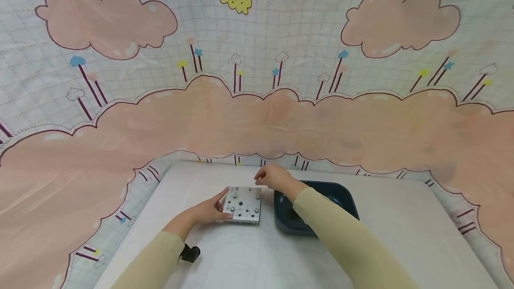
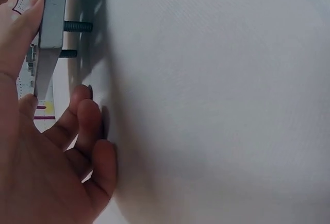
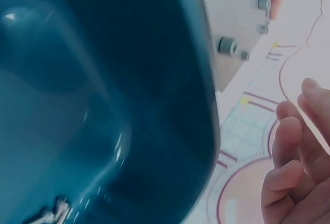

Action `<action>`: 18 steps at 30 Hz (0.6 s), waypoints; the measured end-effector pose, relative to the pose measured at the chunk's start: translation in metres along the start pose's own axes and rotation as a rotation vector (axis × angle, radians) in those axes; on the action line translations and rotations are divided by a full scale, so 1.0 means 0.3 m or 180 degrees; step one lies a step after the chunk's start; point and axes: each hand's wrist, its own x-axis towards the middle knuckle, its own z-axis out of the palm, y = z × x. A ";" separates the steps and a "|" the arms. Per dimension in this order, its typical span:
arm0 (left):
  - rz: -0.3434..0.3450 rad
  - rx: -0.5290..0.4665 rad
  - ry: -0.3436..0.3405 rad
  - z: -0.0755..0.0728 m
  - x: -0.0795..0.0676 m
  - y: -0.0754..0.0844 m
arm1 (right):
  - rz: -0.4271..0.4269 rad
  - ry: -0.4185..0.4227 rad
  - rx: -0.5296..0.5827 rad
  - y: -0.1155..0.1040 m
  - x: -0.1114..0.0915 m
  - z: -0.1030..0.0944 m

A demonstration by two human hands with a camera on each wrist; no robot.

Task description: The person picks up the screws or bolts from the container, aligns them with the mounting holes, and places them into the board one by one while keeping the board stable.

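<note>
My left hand (image 1: 204, 212) grips the metal plate (image 1: 247, 201), lower centre; off-centre pressure could rock it on protruding bolts (image 2: 79, 27). Whether my right hand (image 1: 278, 177) holds anything, I cannot tell.

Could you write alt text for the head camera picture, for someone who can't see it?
A person's left hand grips a bolt-studded metal plate at a white table; the right hand is near a dark blue tray, its sleeve crossing over. Behind hangs a cloud-patterned backdrop.
</note>
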 end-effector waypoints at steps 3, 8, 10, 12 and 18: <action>-0.0001 0.0065 0.0010 -0.005 -0.006 0.005 | -0.0045 0.0041 -0.0101 0.033 -0.025 -0.026; 0.0019 0.0093 -0.0001 -0.014 -0.010 0.006 | -0.0123 0.0138 -0.0287 0.110 -0.081 -0.074; 0.0028 0.0077 -0.0012 -0.014 -0.008 0.001 | -0.0191 0.0150 -0.0354 0.145 -0.106 -0.091; 0.0027 0.0064 -0.0027 -0.014 -0.007 -0.001 | -0.0249 0.0137 -0.0463 0.181 -0.134 -0.109; 0.0030 0.0036 -0.0066 -0.010 -0.004 0.003 | -0.0354 0.0011 -0.0685 0.286 -0.213 -0.149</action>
